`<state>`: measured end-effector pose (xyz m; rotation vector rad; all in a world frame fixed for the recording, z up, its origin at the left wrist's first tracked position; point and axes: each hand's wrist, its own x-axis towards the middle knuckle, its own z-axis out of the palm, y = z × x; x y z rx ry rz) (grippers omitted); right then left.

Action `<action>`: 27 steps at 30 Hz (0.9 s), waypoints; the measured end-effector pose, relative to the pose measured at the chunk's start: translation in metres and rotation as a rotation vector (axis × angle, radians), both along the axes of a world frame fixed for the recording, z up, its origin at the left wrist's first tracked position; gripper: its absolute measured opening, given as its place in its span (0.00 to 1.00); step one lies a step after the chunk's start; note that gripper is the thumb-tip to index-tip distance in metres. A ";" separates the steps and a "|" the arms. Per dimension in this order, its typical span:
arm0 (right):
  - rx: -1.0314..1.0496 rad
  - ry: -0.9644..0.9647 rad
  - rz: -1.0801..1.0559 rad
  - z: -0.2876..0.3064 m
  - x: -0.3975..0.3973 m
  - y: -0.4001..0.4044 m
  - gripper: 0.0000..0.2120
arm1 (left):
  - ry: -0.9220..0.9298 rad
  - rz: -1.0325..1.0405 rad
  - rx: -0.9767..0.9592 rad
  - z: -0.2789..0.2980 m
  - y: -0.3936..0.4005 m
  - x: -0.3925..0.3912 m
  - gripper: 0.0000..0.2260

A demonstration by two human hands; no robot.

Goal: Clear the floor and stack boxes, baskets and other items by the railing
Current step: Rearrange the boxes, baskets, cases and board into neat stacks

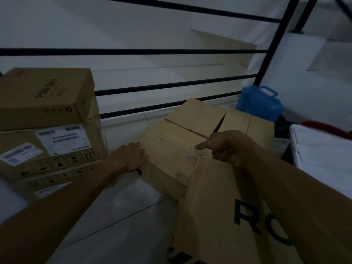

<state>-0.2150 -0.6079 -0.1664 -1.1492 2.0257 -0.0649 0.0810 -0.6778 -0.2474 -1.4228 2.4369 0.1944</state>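
Here, my left hand (131, 158) rests on the near left corner of the taped cardboard box (177, 149), its fingers (137, 147) laid fairly straight over the top edge; the box sits on the tiled floor (118, 202), just beside the black railing (171, 84). My right hand (221, 145) lies on the top of the same box, thumb stretched toward the tape seam, the other fingers curled down at the edge where a second box (219, 216), printed with large dark letters, leans against the first; I cannot tell whether they grip anything. To the left, a stack of two boxes stands against the railing: a plain upper box (45, 96) resting on a lower box (47, 155) bearing white shipping labels. Behind the taped box, at the railing's corner post, stands a blue plastic case (259, 105) with a handle. At the right edge lies a white flat item (322, 153), with something red (323, 126) partly visible beyond it.
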 end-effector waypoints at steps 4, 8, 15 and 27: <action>0.039 0.052 0.094 0.005 0.022 -0.007 0.43 | 0.153 -0.081 -0.008 0.008 0.055 -0.046 0.35; 0.047 0.018 0.168 0.011 0.032 -0.011 0.43 | 0.169 -0.279 0.078 0.000 0.078 -0.077 0.30; -0.016 0.014 0.187 0.024 0.029 0.001 0.40 | 0.030 -0.153 -0.024 -0.004 0.067 -0.084 0.43; -0.029 0.068 0.235 0.042 0.054 0.012 0.35 | -0.113 0.086 -0.241 0.018 0.037 0.004 0.26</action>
